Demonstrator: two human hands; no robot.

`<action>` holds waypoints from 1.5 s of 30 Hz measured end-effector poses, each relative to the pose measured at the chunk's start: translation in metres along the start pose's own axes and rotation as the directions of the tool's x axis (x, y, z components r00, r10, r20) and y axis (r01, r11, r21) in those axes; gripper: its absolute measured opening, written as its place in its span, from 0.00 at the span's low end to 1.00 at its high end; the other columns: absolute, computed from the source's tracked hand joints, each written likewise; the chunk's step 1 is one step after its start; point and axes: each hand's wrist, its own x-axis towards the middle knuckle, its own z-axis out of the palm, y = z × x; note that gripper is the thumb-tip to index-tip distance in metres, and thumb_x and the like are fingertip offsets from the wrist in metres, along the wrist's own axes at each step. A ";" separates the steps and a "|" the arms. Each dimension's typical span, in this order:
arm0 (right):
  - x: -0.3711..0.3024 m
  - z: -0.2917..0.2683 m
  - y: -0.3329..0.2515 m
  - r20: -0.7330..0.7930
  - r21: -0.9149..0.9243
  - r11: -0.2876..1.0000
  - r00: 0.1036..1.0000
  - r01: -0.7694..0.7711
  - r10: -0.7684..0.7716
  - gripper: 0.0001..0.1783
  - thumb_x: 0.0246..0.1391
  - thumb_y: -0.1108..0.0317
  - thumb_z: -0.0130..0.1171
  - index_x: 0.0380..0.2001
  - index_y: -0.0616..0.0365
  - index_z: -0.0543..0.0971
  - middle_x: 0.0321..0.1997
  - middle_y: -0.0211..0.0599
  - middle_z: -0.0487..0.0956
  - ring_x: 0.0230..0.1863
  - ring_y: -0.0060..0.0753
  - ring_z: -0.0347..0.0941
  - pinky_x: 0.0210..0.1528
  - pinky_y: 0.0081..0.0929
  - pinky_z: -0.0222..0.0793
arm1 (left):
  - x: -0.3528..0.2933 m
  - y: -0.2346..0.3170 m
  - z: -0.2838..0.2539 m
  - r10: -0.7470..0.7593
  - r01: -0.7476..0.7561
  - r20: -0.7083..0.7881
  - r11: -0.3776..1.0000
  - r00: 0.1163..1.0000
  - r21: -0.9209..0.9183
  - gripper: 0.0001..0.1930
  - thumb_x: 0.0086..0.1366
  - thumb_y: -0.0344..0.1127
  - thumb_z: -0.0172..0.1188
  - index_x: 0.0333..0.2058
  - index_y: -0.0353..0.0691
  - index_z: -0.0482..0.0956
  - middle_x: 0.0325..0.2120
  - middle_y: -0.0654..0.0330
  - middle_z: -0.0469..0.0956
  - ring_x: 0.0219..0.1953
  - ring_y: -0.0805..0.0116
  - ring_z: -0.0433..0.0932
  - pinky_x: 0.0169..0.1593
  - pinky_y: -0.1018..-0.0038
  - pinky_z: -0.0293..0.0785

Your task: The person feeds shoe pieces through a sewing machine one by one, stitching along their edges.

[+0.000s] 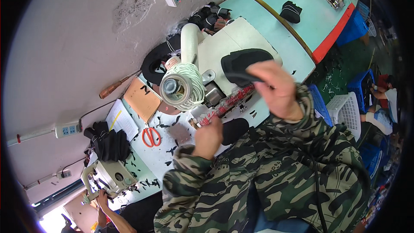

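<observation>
Over the right part of the white sewing machine (215, 47), my right hand (278, 90) is curled, slightly blurred. A dark edge of the black fabric piece (243, 60) runs between its thumb and fingers. That rounded piece rests on the machine's pale top. My left hand (208, 139) is closed beside the machine's near edge, where red thread scraps (226, 107) are bunched. Whatever its fingers hold is hidden. Just right of it, close to my body, lies another rounded black piece (235, 131).
A cone of pale cord (196, 88) stands by the machine. Orange-handled scissors (151, 136), a tan card (142, 99) and black scraps lie to the left. Bundled black pieces (108, 142) sit farther left, near another person's machine (110, 177). Baskets (345, 110) stand right.
</observation>
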 end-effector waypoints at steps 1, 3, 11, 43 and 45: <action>0.006 -0.007 0.001 -0.116 -0.068 0.996 0.991 0.058 -0.066 0.16 0.44 0.78 0.59 0.40 0.59 0.79 0.40 0.40 0.79 0.40 0.45 0.74 0.43 0.31 0.70 | -0.011 0.003 0.023 -0.026 0.023 0.072 0.999 0.997 0.041 0.06 0.62 0.33 0.51 0.36 0.39 0.71 0.18 0.50 0.77 0.19 0.52 0.79 0.21 0.57 0.72; 0.004 -0.004 0.016 0.010 -0.169 0.986 1.000 0.002 -0.001 0.13 0.44 0.77 0.60 0.38 0.59 0.79 0.38 0.39 0.78 0.38 0.45 0.74 0.41 0.33 0.70 | -0.022 -0.003 0.077 -0.026 0.015 0.146 0.997 0.989 0.072 0.06 0.61 0.33 0.51 0.37 0.39 0.70 0.20 0.51 0.78 0.20 0.52 0.79 0.21 0.58 0.73; -0.067 0.049 0.013 0.805 0.097 0.872 0.553 -0.480 0.215 0.09 0.48 0.70 0.60 0.35 0.60 0.80 0.36 0.42 0.79 0.37 0.45 0.77 0.38 0.32 0.71 | -0.035 -0.007 0.099 -0.099 0.101 0.096 0.995 0.990 -0.016 0.10 0.58 0.36 0.58 0.36 0.41 0.71 0.28 0.53 0.75 0.25 0.50 0.78 0.27 0.58 0.73; -0.008 0.046 0.019 0.712 0.197 0.903 0.689 -0.382 0.136 0.15 0.44 0.72 0.59 0.38 0.59 0.78 0.36 0.42 0.80 0.38 0.44 0.77 0.41 0.31 0.71 | 0.011 -0.025 -0.058 -0.305 0.431 0.334 0.348 0.892 -0.833 0.13 0.72 0.37 0.43 0.39 0.33 0.72 0.17 0.60 0.74 0.10 0.70 0.72 0.11 0.77 0.62; -0.026 0.056 0.012 0.670 0.239 0.865 0.720 -0.442 0.182 0.15 0.43 0.73 0.61 0.38 0.61 0.76 0.36 0.40 0.80 0.39 0.37 0.78 0.44 0.28 0.71 | -0.001 -0.029 -0.056 -0.179 0.540 0.523 0.056 0.833 -0.840 0.14 0.72 0.39 0.42 0.38 0.35 0.72 0.22 0.62 0.72 0.10 0.71 0.72 0.11 0.79 0.63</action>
